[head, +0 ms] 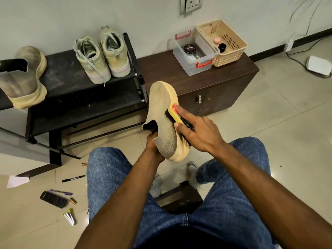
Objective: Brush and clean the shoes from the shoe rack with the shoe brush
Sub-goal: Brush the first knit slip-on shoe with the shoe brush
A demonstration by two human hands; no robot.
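Gripping the yellow shoe brush from above, the right hand has its fingers spread along the brush's back and its thumb curled at the near side, and the black bristles press against the knit side of a tan slip-on shoe. That shoe is held up in the air over the person's knees, toe pointing away and up, pale sole turned to the right. The left hand holds it from below at the heel, fingers wrapped under the collar and partly hidden behind the shoe. To the left stands the black shoe rack, and on its top shelf sit a pair of pale lace-up sneakers, side by side with heels toward the camera, near the rack's right end. At the rack's left end lies the matching tan slip-on, dusty and grey on its upper, resting on its side with the sole turned to the right. Just right of the rack is a low dark wooden cabinet; on it a clear plastic box with red latches holds a round polish tin, and a beige perforated basket touches the box on its right. On the tiled floor at lower left lie a black marker, a purple pen, a small black remote-like device and scraps of paper. Blue jeans cover both legs in the foreground.
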